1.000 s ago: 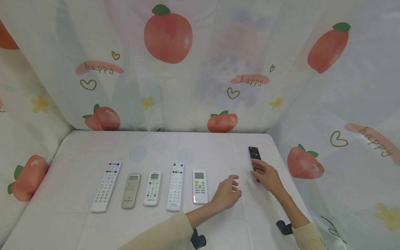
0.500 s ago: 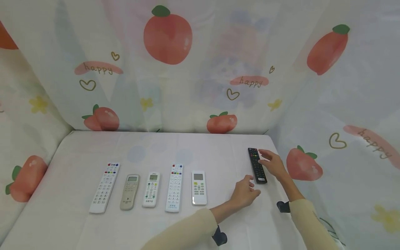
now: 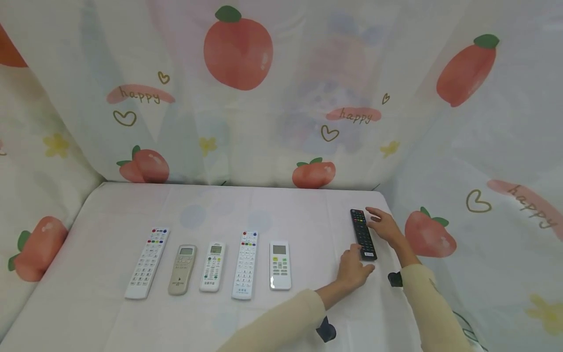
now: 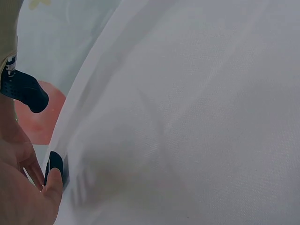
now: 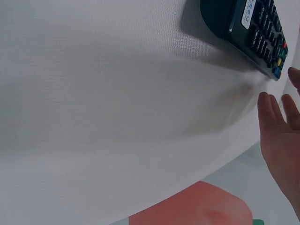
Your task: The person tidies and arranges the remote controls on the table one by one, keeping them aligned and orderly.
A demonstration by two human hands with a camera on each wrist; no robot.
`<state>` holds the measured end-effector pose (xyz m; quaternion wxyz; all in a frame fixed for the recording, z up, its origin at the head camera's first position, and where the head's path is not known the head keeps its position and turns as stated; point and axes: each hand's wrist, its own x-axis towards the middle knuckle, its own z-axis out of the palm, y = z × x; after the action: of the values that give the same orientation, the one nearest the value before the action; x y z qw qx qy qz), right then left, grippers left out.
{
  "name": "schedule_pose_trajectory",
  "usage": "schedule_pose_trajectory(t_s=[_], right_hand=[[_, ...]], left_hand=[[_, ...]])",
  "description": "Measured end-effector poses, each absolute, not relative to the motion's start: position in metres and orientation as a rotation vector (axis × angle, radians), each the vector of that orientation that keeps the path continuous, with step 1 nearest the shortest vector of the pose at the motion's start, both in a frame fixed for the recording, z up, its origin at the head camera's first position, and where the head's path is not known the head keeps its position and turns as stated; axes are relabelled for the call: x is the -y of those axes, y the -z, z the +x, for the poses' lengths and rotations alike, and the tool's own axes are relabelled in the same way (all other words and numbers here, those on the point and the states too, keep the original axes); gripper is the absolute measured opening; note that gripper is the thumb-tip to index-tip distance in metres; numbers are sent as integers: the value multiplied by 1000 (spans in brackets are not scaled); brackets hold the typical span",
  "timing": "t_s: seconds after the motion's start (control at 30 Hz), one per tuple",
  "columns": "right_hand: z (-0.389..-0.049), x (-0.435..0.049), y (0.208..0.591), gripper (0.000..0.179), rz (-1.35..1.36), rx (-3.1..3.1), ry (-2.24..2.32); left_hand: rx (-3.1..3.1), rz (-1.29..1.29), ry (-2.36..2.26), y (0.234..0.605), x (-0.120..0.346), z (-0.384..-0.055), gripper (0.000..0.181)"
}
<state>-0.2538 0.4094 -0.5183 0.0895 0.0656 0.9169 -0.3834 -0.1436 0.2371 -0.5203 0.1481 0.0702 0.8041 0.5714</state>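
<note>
A black remote control [image 3: 363,233] with small coloured buttons lies slightly slanted at the right of the white table. My left hand [image 3: 351,272] is at its near end, fingertips right at the left edge and thumb spread to the right. The left wrist view has my thumb overlapping the dark end of the remote [image 4: 56,161]. By the far right edge of the remote is my right hand [image 3: 385,227], its fingers loosely extended. In the right wrist view, fingers of that hand [image 5: 283,136] stand a small gap away from the remote [image 5: 253,35].
Left of the hands, a row on the table holds a white remote [image 3: 280,265], a long white remote [image 3: 244,266], a smaller white remote [image 3: 213,268], a beige remote [image 3: 182,271] and another long white remote [image 3: 147,264]. Fruit-printed curtains [image 3: 255,122] border the table.
My right hand has let go of the black remote and drawn back to its right side. My left hand has moved right, up to the remote's near end. The other remotes lie unmoved.
</note>
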Motion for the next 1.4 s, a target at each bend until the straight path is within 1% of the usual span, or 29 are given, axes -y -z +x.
schedule_pose_trajectory(t_s=[0.17,0.33,0.5,0.73,0.93,1.17,1.4], right_hand=[[-261,-409,523,57,184,-2708,1087],[-267,-407,525,59,200,-2703,1054],[-271,-403,526,59,193,-2700,1006],[-276,-401,530,60,180,-2698,912],[-280,-402,534,60,211,-2684,844],[-281,-400,532,60,167,-2715,811],[-279,-405,534,59,124,-2731,809]], left_hand=[[-2315,117,-1636,528,-241,-146,56],[-2335,103,-1620,531,-243,-147,57],[-2381,161,-1582,534,-242,-152,59],[-2467,290,-1422,543,-245,-159,66],[-2512,340,-1330,543,-245,-162,67],[-2567,350,-1264,550,-250,-168,63],[-2590,373,-1251,552,-251,-173,51]])
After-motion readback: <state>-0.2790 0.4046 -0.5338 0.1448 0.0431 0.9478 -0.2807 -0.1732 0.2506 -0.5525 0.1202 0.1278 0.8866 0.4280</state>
